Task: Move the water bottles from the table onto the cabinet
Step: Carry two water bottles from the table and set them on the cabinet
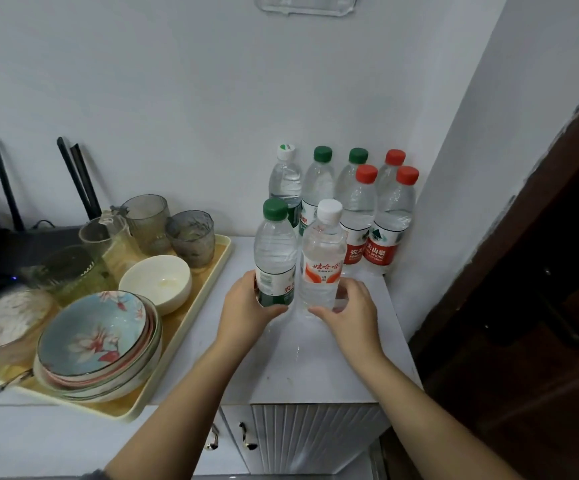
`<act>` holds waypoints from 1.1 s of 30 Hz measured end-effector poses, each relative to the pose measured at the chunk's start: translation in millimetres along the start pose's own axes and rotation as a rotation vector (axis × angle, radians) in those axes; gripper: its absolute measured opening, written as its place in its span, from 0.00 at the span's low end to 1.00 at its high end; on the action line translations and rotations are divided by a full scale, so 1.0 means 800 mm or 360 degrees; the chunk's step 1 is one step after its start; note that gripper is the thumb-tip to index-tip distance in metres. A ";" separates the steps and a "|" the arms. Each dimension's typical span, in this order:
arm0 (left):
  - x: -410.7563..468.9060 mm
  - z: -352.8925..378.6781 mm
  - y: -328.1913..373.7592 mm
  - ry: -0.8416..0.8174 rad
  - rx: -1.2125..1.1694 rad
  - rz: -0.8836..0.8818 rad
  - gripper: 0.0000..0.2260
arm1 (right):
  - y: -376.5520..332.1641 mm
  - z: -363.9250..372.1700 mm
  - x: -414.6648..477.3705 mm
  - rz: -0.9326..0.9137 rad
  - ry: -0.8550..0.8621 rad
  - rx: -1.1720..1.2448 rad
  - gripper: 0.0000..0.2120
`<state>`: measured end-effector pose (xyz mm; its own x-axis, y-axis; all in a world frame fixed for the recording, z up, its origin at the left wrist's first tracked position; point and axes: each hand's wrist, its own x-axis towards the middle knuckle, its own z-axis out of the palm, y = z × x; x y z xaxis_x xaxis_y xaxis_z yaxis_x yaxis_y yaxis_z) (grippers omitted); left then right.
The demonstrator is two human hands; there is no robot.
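On the white cabinet top (pixel 319 358) my left hand (pixel 246 306) grips the base of a green-capped water bottle (pixel 275 251). My right hand (pixel 350 313) grips the lower part of a white-capped bottle with an orange label (pixel 322 258). Both bottles stand upright, side by side. Behind them, in the corner by the wall, stand several more bottles: one white-capped bottle (pixel 285 178), two green-capped ones (pixel 319 181), and three red-capped ones (pixel 393 220).
A yellow tray (pixel 191 323) on the left carries stacked flowered plates (pixel 97 341), a white bowl (pixel 156 282) and several glasses (pixel 191 237). A black router (pixel 21 244) sits behind it. A dark wooden door (pixel 541 271) is at the right. Cabinet doors with handles (pixel 246 441) are below.
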<state>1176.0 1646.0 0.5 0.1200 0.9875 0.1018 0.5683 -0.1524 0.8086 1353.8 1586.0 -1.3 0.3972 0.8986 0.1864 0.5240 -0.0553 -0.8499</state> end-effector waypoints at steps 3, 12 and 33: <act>0.012 0.006 0.010 0.0069 -0.0051 -0.0050 0.27 | -0.003 0.008 0.008 0.0038 0.0091 -0.0040 0.23; 0.060 0.026 0.025 0.0140 -0.0097 -0.0082 0.24 | -0.010 0.024 0.061 0.0056 0.0194 -0.0242 0.20; 0.122 0.037 0.026 -0.0112 -0.0336 -0.0045 0.31 | 0.000 0.020 0.122 -0.0004 0.0059 -0.0831 0.15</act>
<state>1223.4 1737.8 10.2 0.1676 0.9849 0.0427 0.3902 -0.1061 0.9146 1380.3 1680.3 9.2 0.4166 0.8837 0.2135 0.8272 -0.2710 -0.4922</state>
